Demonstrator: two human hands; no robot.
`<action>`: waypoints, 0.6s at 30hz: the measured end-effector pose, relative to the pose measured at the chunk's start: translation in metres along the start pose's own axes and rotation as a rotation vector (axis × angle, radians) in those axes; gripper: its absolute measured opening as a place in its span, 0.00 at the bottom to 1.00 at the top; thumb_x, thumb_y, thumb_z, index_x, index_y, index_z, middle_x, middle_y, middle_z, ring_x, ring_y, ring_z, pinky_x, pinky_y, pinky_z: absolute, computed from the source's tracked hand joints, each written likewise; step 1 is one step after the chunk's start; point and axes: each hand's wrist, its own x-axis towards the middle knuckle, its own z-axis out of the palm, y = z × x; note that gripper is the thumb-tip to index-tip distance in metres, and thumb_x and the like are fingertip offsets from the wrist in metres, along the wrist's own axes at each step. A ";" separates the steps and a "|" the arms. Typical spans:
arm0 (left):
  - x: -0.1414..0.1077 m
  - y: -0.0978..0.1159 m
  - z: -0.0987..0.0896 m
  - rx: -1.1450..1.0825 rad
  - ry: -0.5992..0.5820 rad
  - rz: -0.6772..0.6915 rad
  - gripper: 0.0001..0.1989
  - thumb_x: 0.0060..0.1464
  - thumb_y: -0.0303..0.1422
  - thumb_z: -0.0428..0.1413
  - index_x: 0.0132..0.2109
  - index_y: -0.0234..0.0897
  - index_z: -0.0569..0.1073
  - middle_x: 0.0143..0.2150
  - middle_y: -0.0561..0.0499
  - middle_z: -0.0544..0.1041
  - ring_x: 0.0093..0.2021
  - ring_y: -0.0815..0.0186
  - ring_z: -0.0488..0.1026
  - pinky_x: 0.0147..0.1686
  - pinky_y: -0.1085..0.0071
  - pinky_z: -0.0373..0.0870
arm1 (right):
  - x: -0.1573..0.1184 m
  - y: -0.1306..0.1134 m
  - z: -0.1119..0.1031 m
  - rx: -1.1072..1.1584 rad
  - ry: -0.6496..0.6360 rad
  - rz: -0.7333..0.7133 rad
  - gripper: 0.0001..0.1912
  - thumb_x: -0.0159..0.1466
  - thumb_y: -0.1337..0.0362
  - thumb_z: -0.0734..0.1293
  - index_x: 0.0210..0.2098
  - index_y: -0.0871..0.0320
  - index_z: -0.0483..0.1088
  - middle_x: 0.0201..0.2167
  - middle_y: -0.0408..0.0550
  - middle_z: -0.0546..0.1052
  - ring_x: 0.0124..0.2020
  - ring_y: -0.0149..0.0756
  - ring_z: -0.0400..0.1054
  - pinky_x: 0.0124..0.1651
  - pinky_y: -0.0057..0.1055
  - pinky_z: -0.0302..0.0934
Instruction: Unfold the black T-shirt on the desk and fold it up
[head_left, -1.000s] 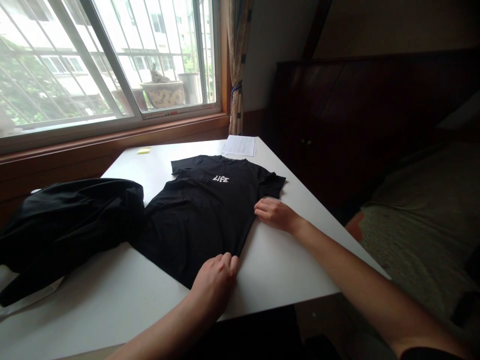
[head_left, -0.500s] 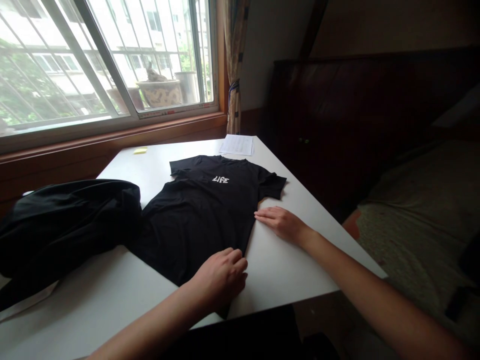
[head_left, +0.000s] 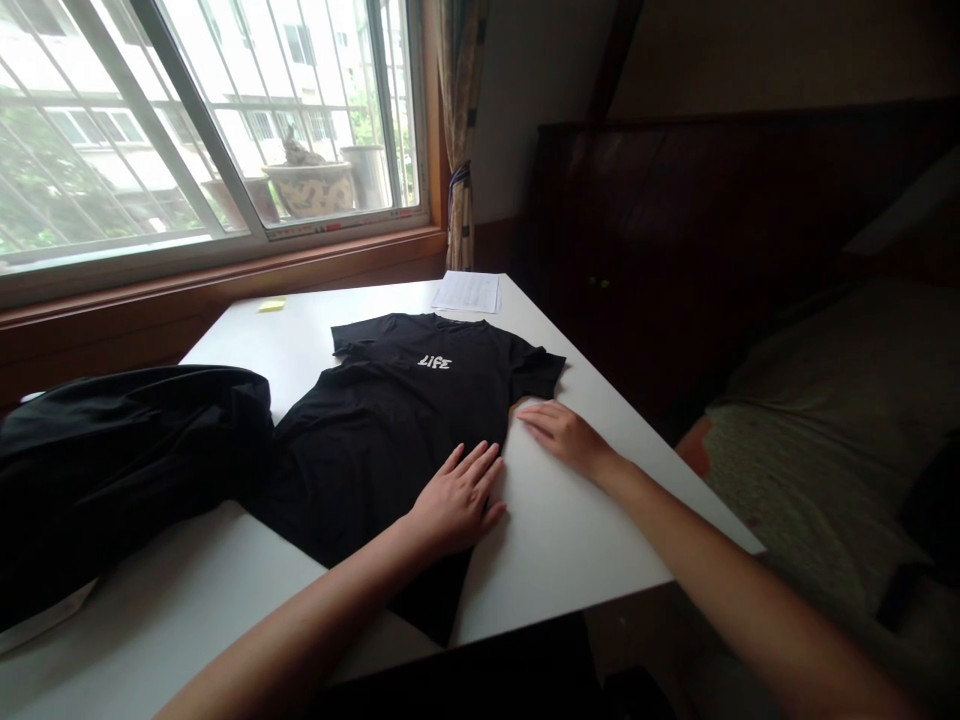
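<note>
A black T-shirt [head_left: 390, 430] with a small white print on its chest lies spread on the white table [head_left: 592, 520], collar toward the far end. My left hand [head_left: 461, 495] rests with fingers spread on the shirt's right side, near the edge. Just below the right sleeve, my right hand [head_left: 562, 432] is at the shirt's side edge, its fingers stretched out over the tabletop. Neither hand grips the cloth. At the left, a heap of black cloth [head_left: 135, 440] covers part of the shirt's lower left side.
Papers [head_left: 468, 292] lie at the table's far end, and a yellow sticky note [head_left: 271, 305] at the far left. Behind stand a barred window [head_left: 225, 120] and a tied curtain [head_left: 460, 200]. To the right is a bed-like surface [head_left: 810, 440] with a greenish cover.
My left hand has let go of the shirt's edge, moved farther up the side and spread its fingers. My right hand has shifted slightly toward the sleeve.
</note>
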 end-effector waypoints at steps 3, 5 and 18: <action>-0.001 0.001 0.000 -0.004 0.000 -0.004 0.31 0.70 0.46 0.46 0.71 0.32 0.57 0.74 0.40 0.55 0.74 0.54 0.48 0.71 0.50 0.47 | 0.012 0.009 0.006 -0.090 -0.019 0.026 0.16 0.68 0.72 0.63 0.53 0.56 0.75 0.48 0.53 0.79 0.51 0.44 0.71 0.57 0.46 0.68; -0.001 0.002 -0.001 -0.007 0.010 -0.014 0.30 0.70 0.45 0.47 0.71 0.32 0.58 0.74 0.40 0.56 0.74 0.54 0.49 0.71 0.50 0.48 | 0.022 0.013 0.009 -0.143 -0.061 0.012 0.16 0.68 0.74 0.63 0.51 0.57 0.76 0.46 0.53 0.78 0.50 0.43 0.71 0.56 0.43 0.68; 0.041 0.013 -0.043 0.104 -0.056 -0.228 0.11 0.64 0.41 0.57 0.44 0.37 0.72 0.44 0.45 0.75 0.46 0.53 0.71 0.43 0.60 0.69 | 0.051 0.043 -0.002 -0.367 -0.364 -0.143 0.07 0.68 0.70 0.66 0.36 0.58 0.76 0.36 0.51 0.76 0.40 0.39 0.69 0.43 0.32 0.64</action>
